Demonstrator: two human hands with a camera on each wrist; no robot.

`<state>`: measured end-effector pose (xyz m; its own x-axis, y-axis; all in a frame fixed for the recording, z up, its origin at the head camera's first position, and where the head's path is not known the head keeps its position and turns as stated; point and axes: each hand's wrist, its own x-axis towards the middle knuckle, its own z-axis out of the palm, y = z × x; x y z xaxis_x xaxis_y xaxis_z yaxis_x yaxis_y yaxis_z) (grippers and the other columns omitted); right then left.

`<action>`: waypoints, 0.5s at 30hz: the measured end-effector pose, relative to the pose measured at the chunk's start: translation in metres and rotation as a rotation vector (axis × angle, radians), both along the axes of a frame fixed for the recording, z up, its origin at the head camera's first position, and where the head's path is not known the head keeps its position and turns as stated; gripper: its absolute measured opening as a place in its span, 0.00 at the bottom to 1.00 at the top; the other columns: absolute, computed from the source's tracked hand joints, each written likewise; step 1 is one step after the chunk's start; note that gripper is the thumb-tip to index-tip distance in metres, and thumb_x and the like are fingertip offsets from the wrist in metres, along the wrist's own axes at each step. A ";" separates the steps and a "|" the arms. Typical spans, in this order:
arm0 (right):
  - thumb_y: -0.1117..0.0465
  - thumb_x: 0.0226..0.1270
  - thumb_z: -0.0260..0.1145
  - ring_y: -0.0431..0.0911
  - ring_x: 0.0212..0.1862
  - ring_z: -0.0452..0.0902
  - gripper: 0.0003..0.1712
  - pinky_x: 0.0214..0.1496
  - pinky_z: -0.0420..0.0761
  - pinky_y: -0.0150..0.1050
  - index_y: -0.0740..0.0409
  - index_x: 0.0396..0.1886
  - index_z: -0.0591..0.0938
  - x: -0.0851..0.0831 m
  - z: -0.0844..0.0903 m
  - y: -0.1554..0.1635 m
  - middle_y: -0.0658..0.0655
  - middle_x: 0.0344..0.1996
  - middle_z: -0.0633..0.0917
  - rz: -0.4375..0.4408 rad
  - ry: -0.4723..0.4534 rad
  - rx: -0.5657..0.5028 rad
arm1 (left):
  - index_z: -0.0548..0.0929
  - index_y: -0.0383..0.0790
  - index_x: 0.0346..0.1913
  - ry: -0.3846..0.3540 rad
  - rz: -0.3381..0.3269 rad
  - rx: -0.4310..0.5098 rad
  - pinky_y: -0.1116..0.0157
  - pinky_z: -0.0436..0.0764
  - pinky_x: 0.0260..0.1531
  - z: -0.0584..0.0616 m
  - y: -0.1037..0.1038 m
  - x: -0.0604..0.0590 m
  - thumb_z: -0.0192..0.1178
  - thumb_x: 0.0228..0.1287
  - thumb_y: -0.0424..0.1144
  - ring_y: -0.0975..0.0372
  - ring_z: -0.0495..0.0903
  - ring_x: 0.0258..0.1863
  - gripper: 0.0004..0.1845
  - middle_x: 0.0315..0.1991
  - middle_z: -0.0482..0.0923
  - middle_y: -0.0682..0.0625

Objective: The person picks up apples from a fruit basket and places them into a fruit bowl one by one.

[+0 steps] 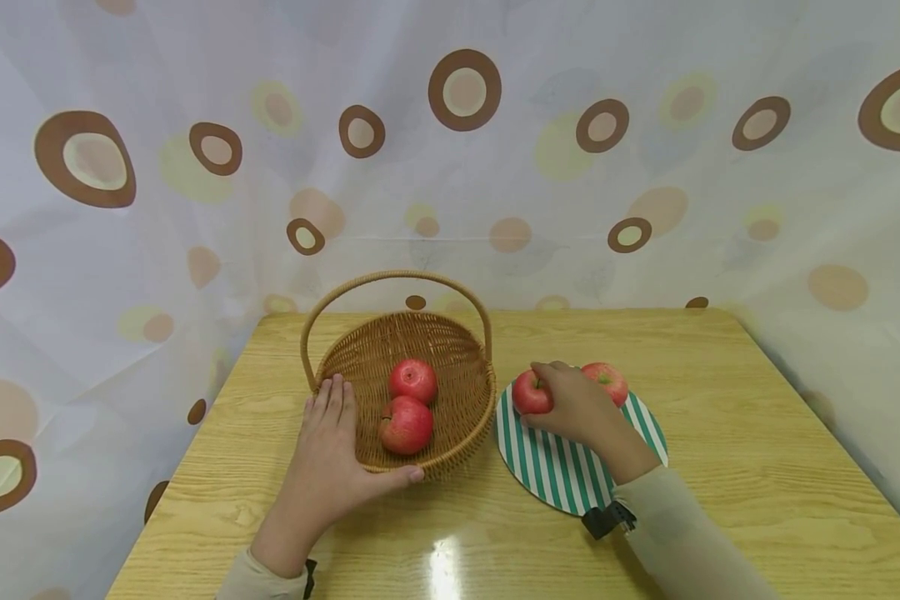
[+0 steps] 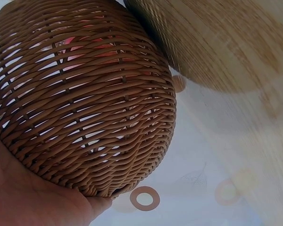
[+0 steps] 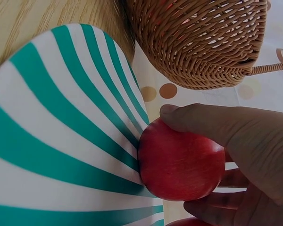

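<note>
A brown wicker basket (image 1: 450, 350) with a tall hoop handle holds two red apples (image 1: 412, 382), one behind the other. My left hand (image 1: 333, 462) rests against its left front rim, fingers stretched over the edge and thumb along the front. Seen by the left wrist, the palm lies beside the woven wall (image 2: 85, 103). On a green-and-white striped round mat (image 1: 555, 467), my right hand (image 1: 577, 404) grips a red apple (image 3: 181, 160) between thumb and fingers. A second apple (image 1: 606, 382) sits just behind that hand, partly hidden by it.
Both the basket and the mat stand on a light wooden table (image 1: 720, 400), the mat close to the basket's right side. A pale curtain (image 1: 532, 183) with brown and yellow spots hangs behind and beside the table. The handle (image 1: 397, 273) arches above the basket.
</note>
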<state>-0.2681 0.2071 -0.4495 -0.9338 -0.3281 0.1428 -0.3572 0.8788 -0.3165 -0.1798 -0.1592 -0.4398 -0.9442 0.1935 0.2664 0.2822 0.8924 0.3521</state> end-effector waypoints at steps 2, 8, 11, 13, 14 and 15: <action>0.46 0.59 0.82 0.60 0.57 0.84 0.48 0.55 0.87 0.60 0.62 0.74 0.75 0.000 0.000 0.000 0.65 0.61 0.84 -0.003 0.002 0.005 | 0.51 0.25 0.83 0.002 -0.001 -0.001 0.36 0.47 0.83 0.000 0.000 0.000 0.62 0.43 0.89 0.38 0.41 0.87 0.81 0.85 0.45 0.28; 0.46 0.59 0.83 0.60 0.59 0.83 0.49 0.58 0.86 0.60 0.62 0.75 0.75 0.001 -0.001 0.000 0.65 0.60 0.84 -0.001 0.003 0.002 | 0.51 0.25 0.83 0.002 -0.004 0.001 0.36 0.47 0.83 0.001 0.000 0.000 0.62 0.43 0.89 0.38 0.41 0.87 0.81 0.85 0.45 0.28; 0.47 0.59 0.83 0.60 0.59 0.83 0.49 0.58 0.86 0.60 0.64 0.74 0.75 0.002 -0.001 0.001 0.65 0.60 0.85 0.007 0.013 -0.008 | 0.51 0.25 0.83 0.002 -0.004 -0.001 0.36 0.47 0.83 0.001 0.001 0.000 0.62 0.43 0.89 0.38 0.42 0.87 0.81 0.85 0.45 0.28; 0.48 0.59 0.83 0.61 0.60 0.83 0.48 0.59 0.86 0.60 0.64 0.74 0.74 0.003 -0.001 0.001 0.66 0.60 0.84 0.014 0.022 -0.015 | 0.51 0.25 0.83 0.000 -0.004 -0.005 0.36 0.47 0.83 0.001 0.001 0.000 0.62 0.43 0.89 0.38 0.41 0.87 0.81 0.85 0.45 0.28; 0.48 0.60 0.83 0.61 0.60 0.82 0.48 0.60 0.86 0.60 0.65 0.74 0.74 0.004 -0.001 0.001 0.66 0.61 0.84 0.015 0.026 -0.019 | 0.51 0.25 0.83 0.000 -0.004 -0.007 0.36 0.47 0.83 0.001 0.001 0.000 0.62 0.43 0.89 0.38 0.41 0.87 0.81 0.85 0.45 0.28; 0.48 0.60 0.82 0.61 0.60 0.82 0.48 0.60 0.85 0.60 0.65 0.74 0.75 0.004 0.000 0.001 0.66 0.61 0.84 0.017 0.033 -0.023 | 0.51 0.25 0.83 0.000 -0.004 -0.008 0.36 0.47 0.83 0.001 0.001 0.000 0.62 0.44 0.89 0.38 0.41 0.87 0.81 0.85 0.45 0.28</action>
